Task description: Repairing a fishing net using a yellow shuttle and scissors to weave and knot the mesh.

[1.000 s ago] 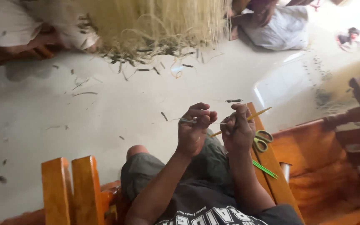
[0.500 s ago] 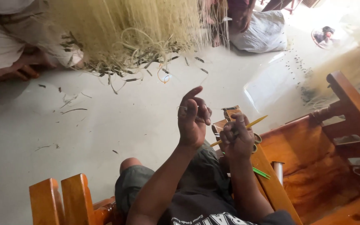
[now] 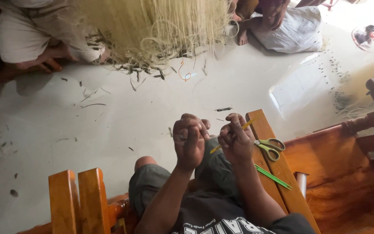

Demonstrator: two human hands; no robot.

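The person wears a dark, charcoal-grey T-shirt (image 3: 234, 221) with short sleeves that end above the elbows, and large white block lettering runs across the chest. Below it are dark grey-green shorts (image 3: 152, 186), loosely creased, stopping at the knee so that one bare knee (image 3: 146, 162) shows. Both forearms are bare. The left hand (image 3: 190, 141) and the right hand (image 3: 236, 141) carry no gloves, rings, watch or bands that I can make out.

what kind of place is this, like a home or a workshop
Probably a home floor used for handcraft. A big heap of pale straw-like fibres lies on the smooth floor with trimmings scattered about, people sit beside it, and scissors rest on a wooden chair arm.
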